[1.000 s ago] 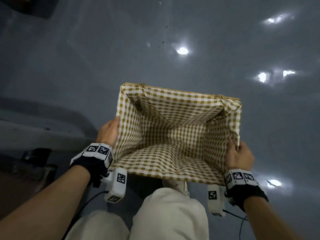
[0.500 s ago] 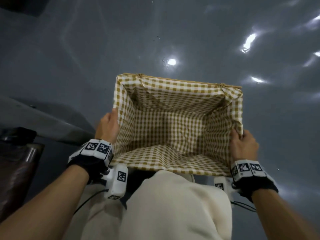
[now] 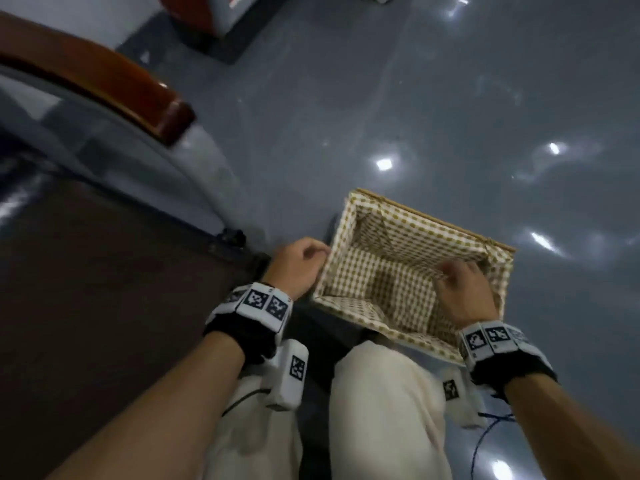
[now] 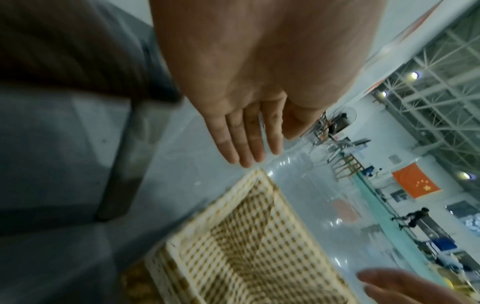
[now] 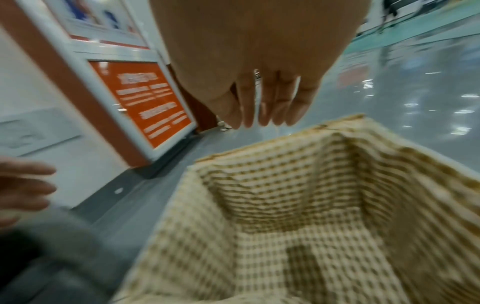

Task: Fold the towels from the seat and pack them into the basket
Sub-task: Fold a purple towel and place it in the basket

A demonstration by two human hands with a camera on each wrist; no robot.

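Glossy grey floor (image 3: 450,98) — light glints, orange signboard (image 5: 145,102), dark seat (image 3: 104,289)

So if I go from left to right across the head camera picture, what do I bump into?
Dark brown seat → left hand → checked basket → right hand → shiny grey floor.

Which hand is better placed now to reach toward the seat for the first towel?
Probably the left hand: it is open beside the basket, on the side of the brown seat. The right hand is open over the basket, farther away. No towel is visible.
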